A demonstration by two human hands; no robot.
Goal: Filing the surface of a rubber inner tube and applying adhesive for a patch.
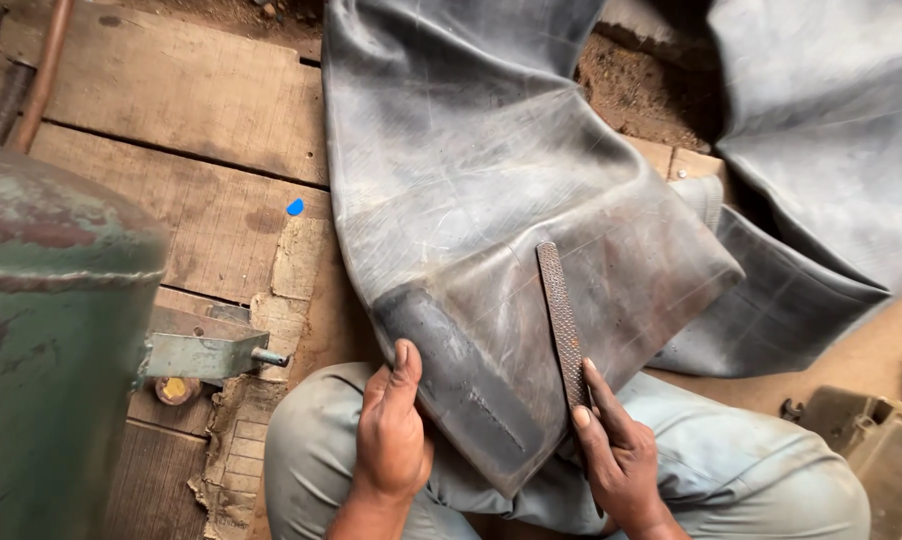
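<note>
Rubber tube [491, 200]: lying draped over the person's lap, its roughened dark strip [461, 375] facing up.
Left hand [393, 430]: pressing the tube's edge, fingers flat.
Right hand [621, 460]: gripping a rasp [563, 320].
Risk: tube possibly slipping; rasp skidding toward the thumb.
Hidden: rasp handle.

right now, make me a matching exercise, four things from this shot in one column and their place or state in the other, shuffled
Things:
1. rasp file
2. left hand
3. green metal drum
4. blue scrap

Places or states:
a. on the wooden planks, beside the tube's edge
b. lying on the rubber inner tube, lower end held by the right hand
c. standing at the left edge of the view
d. pressing the tube's dark roughened strip against the knee

Pairs: 1-b, 2-d, 3-c, 4-a
</note>
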